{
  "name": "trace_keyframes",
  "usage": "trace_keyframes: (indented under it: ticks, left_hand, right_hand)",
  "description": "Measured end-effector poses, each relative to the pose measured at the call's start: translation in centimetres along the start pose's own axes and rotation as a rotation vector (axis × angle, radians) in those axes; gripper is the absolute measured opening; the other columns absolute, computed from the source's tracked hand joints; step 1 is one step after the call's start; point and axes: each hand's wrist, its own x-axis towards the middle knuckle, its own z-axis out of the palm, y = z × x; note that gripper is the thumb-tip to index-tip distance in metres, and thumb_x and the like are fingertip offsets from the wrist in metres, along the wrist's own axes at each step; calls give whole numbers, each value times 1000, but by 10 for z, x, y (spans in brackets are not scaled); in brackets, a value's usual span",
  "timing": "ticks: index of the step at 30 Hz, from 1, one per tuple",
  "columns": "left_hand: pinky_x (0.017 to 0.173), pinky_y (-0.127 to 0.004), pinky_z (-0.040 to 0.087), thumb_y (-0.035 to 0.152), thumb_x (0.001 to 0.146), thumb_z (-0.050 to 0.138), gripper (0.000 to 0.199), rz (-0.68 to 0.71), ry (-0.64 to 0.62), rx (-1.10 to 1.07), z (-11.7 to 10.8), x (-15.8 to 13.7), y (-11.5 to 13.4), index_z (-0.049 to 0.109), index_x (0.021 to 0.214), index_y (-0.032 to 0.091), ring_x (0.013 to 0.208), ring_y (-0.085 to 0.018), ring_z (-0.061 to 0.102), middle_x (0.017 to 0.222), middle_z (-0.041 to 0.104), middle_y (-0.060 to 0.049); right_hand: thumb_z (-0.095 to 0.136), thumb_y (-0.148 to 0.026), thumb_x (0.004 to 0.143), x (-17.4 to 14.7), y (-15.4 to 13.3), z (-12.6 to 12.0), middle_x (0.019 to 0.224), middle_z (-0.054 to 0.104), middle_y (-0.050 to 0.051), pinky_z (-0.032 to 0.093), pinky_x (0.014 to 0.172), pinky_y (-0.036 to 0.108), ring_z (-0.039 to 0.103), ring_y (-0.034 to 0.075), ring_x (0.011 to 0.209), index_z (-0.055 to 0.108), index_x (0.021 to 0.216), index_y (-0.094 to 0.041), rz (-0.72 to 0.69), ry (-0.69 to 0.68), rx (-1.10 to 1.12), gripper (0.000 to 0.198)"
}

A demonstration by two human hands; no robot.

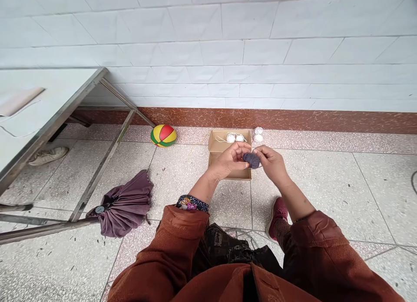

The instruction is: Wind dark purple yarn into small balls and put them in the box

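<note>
Between my two hands is a small ball of dark grey yarn (251, 160). My left hand (230, 159) is closed around its left side, fingers above and thumb below. At the ball's right edge my right hand (269, 161) has its thumb and fingertips pinched together, and a short strand of the yarn shows beneath them. Under the hands, on the floor, lies an open cardboard box (213, 141). White yarn balls (231, 138) with a loose strand sit in its far half. More white yarn balls (258, 135) rest just right of the box.
A multicoloured ball (163, 135) lies by the wall. To the left stands a metal-framed table (71, 83), with a purple folded umbrella (127, 202) near its lower bar. A shoe (48, 155) shows beneath the table. The tiled wall (260, 54) bounds the far side.
</note>
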Motion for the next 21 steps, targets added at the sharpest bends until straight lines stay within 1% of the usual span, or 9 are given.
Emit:
trace_keyframes:
  ticks: [3,6,7,9,11,14,16,19,21]
  left_hand:
    - [91,-30,46,18,70,79,46,61,162,-24,-5,6,-4,60,112,21,96,-14,62,105,66,-4]
    - [91,-31,46,16,70,77,45,79,331,69,-10,10,-5,57,110,20,93,-14,62,99,66,-3]
    - [90,-32,46,15,69,77,46,72,363,112,-11,12,-5,55,109,20,92,-14,63,98,66,-3]
    - [88,-33,47,13,68,76,49,58,387,198,-12,13,-4,53,110,20,90,-14,63,99,66,-3]
    - [86,-33,48,13,67,76,52,47,372,278,-11,12,-3,52,112,20,89,-14,64,101,66,-3]
    - [81,-32,48,13,66,77,55,25,301,369,-4,8,-2,51,114,21,84,-13,62,99,64,-3]
    - [80,-32,48,12,66,76,57,7,215,400,2,5,-1,52,116,21,84,-14,61,98,62,-2]
    - [82,-31,48,12,67,77,58,-1,49,325,9,1,1,54,119,22,91,-15,60,104,62,-4]
    - [83,-30,47,14,68,77,58,19,-11,189,10,0,1,54,121,23,95,-15,60,107,62,-4]
  right_hand:
    - [53,-38,94,-7,2,16,76,66,2,45,67,30,58,18,70,65,84,-21,-36,-102,-37,23]
    - [52,-33,96,-14,-5,22,76,65,2,44,67,29,58,17,70,64,83,-21,-155,-242,-82,22]
    - [52,-33,97,-15,-9,21,75,64,1,44,67,29,58,17,69,64,81,-21,-199,-297,-79,23]
    - [52,-33,98,-17,-18,16,75,64,1,44,68,28,57,15,69,64,81,-21,-264,-373,-38,24]
    - [53,-35,99,-16,-25,6,77,65,0,45,68,27,58,15,70,65,85,-22,-281,-360,31,23]
    - [56,-38,98,-11,-29,-8,81,67,2,47,71,29,60,17,74,68,89,-23,-241,-205,108,21]
    - [57,-39,97,-6,-26,-15,83,68,2,47,73,30,60,18,77,68,88,-23,-197,-88,107,22]
    - [58,-40,95,0,-16,-16,79,66,1,45,72,31,58,18,75,66,82,-22,-108,25,51,24]
    - [57,-41,95,2,-8,-11,75,64,1,43,69,30,56,17,70,65,80,-22,-42,40,16,25]
